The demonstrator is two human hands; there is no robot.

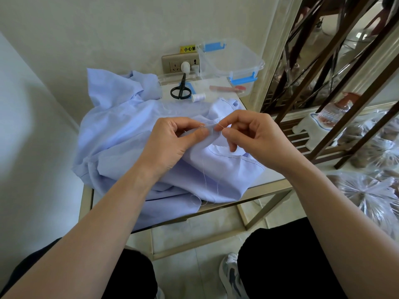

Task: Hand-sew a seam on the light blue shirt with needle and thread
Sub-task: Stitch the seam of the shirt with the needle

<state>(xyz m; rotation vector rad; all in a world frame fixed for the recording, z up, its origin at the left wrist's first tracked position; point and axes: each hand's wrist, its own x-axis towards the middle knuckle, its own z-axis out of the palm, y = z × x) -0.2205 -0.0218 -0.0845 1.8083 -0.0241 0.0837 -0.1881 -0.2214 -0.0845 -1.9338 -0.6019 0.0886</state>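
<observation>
Head view.

**Operator:** Where is the work, and what have my hands got hold of?

**Manual:** The light blue shirt [121, 130] lies heaped on the worktop [218, 93], filling the centre of the frame. Your left hand [172, 137] pinches a raised fold of the seam edge between thumb and forefinger, with the other fingers curled underneath. Your right hand [250, 137] is closed to a fine pinch, thumb against forefinger, on the thread [204, 173] just beside the left fingertips. Its remaining fingers are loosely bent. The needle is too small to make out, so I cannot say whether it sits inside that pinch. Two slack strands hang from the fold down the cloth towards the lower centre.

**Operator:** How do I do this stitch well?

**Manual:** You appear to be mid-stitch.
1. Hold the fold flat and taut in the left pinch, with both layers aligned.
2. Draw the thread through in line with the seam, not sideways.
3. Stop pulling once the stitch lies snug. Overtightening will likely pucker the thin cloth.
4. Watch the hanging strands, because loose loops tend to knot.

The scissors [181, 89] and spool [198, 97] lie at upper centre, within reach.
</observation>
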